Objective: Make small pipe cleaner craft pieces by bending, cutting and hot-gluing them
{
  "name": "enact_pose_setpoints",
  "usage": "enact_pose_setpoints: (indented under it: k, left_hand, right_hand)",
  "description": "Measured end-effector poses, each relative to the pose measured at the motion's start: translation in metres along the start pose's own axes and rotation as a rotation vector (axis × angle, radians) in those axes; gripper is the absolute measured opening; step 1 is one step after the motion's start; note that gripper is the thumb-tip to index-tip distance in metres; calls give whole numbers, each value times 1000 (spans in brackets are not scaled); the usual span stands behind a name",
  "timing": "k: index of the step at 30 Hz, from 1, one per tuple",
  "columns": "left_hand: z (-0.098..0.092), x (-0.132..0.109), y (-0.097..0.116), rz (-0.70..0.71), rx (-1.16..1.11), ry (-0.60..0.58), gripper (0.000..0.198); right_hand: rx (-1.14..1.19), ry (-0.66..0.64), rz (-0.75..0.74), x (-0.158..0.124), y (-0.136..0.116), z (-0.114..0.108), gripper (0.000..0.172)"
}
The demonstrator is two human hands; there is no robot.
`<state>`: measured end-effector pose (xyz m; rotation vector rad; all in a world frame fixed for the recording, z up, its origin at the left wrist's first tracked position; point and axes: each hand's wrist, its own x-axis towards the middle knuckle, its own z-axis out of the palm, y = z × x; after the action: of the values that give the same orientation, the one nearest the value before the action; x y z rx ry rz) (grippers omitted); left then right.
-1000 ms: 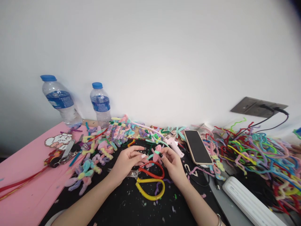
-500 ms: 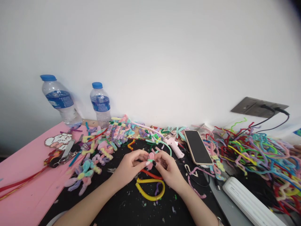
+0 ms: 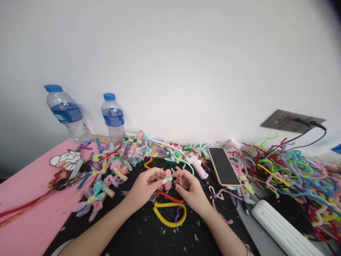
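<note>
My left hand pinches a small pink pipe-cleaner piece between thumb and fingertips. A mint-green band crosses the middle of the pink piece. Curled close on its other side, my right hand has thumb and forefinger at the end of the green band; its exact grip there is partly hidden. Below both hands lie pliers with one yellow handle and one red handle, their metal tip showing left of my left wrist.
Finished pipe-cleaner pieces crowd the left and back. A pink glue gun and a phone lie to the right, before a tangle of pipe cleaners. Two water bottles stand by the wall. A white bar-shaped device lies front right.
The pink piece has tilted and shifted slightly left with my left hand, and more of it shows. My right fingers have drawn back a little from its middle.
</note>
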<state>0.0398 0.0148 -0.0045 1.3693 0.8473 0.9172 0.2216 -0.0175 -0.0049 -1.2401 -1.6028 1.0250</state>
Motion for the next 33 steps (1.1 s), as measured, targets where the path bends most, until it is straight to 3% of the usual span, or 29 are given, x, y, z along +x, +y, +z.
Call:
enact_pose_setpoints:
  k: [12, 18, 23, 28, 33]
  left_hand:
    - [-1, 1, 0, -17, -8, 36, 13]
    - [-2, 1, -1, -20, -3, 16, 14]
    - [-2, 0, -5, -16, -16, -7, 15]
    - [-1, 0, -2, -4, -10, -43, 12]
    - [1, -1, 1, 0, -15, -81, 10]
  right_hand:
    - [66, 118, 12, 2, 1, -1, 7]
    - [-18, 216, -20, 3, 3, -4, 27]
    - [-54, 174, -42, 2, -2, -5, 31]
    - [-133, 101, -92, -1, -5, -4, 9]
    - [-278, 8, -193, -2, -7, -2, 10]
